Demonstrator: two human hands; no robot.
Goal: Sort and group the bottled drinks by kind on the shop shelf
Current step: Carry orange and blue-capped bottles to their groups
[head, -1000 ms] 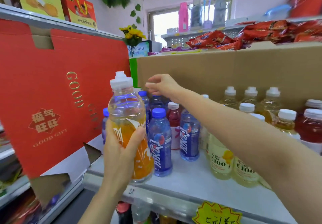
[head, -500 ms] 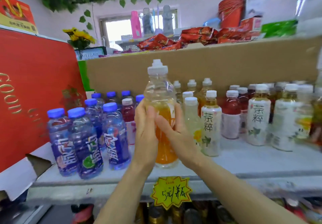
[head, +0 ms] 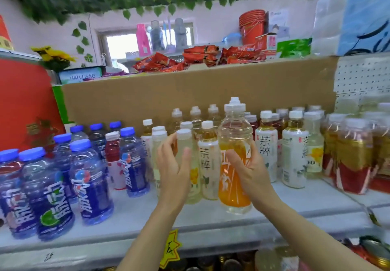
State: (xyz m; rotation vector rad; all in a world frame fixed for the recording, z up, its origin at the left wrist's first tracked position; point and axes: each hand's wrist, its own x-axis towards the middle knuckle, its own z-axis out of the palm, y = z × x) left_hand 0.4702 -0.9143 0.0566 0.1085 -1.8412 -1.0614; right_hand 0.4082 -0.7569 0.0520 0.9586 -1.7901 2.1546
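The right hand (head: 251, 171) holds the big orange bottle (head: 235, 161) by its middle, fingers curled round it, near the front edge of the shelf (head: 211, 224). The picture is blurry, so the bottle may be just touching the shelf. The left hand (head: 175, 169) is open beside a pale yellow bottle (head: 185, 144). Blue bottles (head: 88, 182) stand toward the shelf's left end.
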